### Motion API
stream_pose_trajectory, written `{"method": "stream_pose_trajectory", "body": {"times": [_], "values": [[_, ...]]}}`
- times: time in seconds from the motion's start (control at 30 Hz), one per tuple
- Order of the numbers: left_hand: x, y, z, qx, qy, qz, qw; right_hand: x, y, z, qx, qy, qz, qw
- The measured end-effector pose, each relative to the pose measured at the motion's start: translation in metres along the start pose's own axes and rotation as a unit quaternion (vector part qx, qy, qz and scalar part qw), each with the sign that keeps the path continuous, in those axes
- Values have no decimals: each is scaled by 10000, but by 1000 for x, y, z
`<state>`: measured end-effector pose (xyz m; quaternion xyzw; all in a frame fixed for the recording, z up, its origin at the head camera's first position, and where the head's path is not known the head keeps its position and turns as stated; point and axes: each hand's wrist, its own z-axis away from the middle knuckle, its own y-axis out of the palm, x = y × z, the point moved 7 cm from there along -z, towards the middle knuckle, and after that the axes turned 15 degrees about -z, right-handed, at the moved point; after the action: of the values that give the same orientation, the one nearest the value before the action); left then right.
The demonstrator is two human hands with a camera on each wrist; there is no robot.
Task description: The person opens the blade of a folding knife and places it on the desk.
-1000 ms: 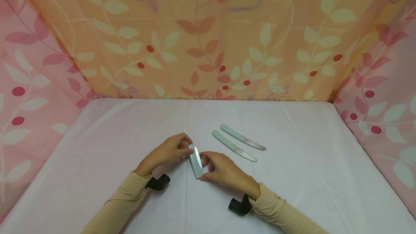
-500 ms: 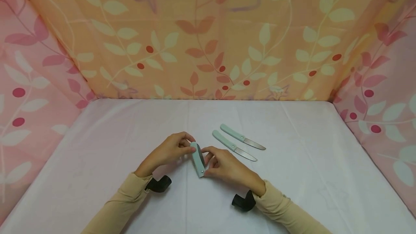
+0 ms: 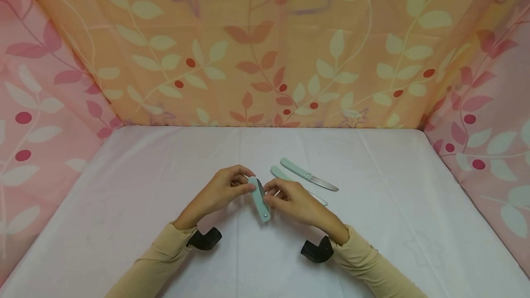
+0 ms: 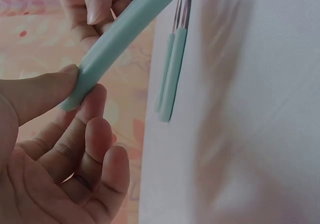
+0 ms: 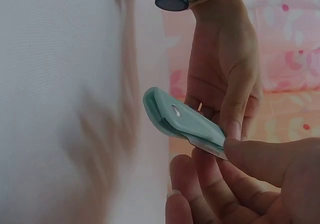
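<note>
Nearest the person, 2 beige sleeves (image 3: 153,266) came in from the lower edge, each wrist carrying a black camera mount (image 3: 205,238). Just beyond them, the folding knife (image 3: 260,199) was held above the white tablecloth (image 3: 393,224), near its middle and clear of the surface. The left hand (image 3: 219,193) pinched the far end of the mint-green handle between thumb and curled fingers. The right hand (image 3: 295,201) pinched the thin metal blade (image 5: 207,145) between thumb and forefinger, the blade showing only as a narrow sliver along the handle's edge, so it looked nearly folded in or barely started out; which of the 2 I could not tell.

To do this step well, I judged that the left hand should keep the handle steady near the end away from the pivot rivet (image 5: 175,111), while the right kept to the flat of the blade, off the edge, and turned it slowly about the rivet.

Farther off, 2 open knives (image 3: 308,175) with matching green handles lay side by side, apart, blades pointing right. The nearer 1 was partly hidden behind the right hand, just beside it, and a wide swing could knock it. Behind stood a leaf-patterned curtain (image 3: 265,45).
</note>
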<state>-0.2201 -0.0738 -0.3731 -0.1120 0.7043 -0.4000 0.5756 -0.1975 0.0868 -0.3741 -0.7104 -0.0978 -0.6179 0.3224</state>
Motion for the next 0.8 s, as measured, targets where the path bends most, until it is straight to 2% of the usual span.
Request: {"method": "stream_pose_trajectory", "body": {"times": [0.17,0.4,0.6,0.8], "values": [[-4,3,1,188,37,167,9997,-1,-3,-1,-82,43,-264,9996],[-9,5,3,277,143,271,9991,-1,-3,-2,-99,102,-434,9990],[-14,7,4,342,299,289,9986,2,-3,-1,-79,39,-355,9993],[-13,8,4,400,284,252,9985,2,-3,-1,-95,31,-152,9998]]}}
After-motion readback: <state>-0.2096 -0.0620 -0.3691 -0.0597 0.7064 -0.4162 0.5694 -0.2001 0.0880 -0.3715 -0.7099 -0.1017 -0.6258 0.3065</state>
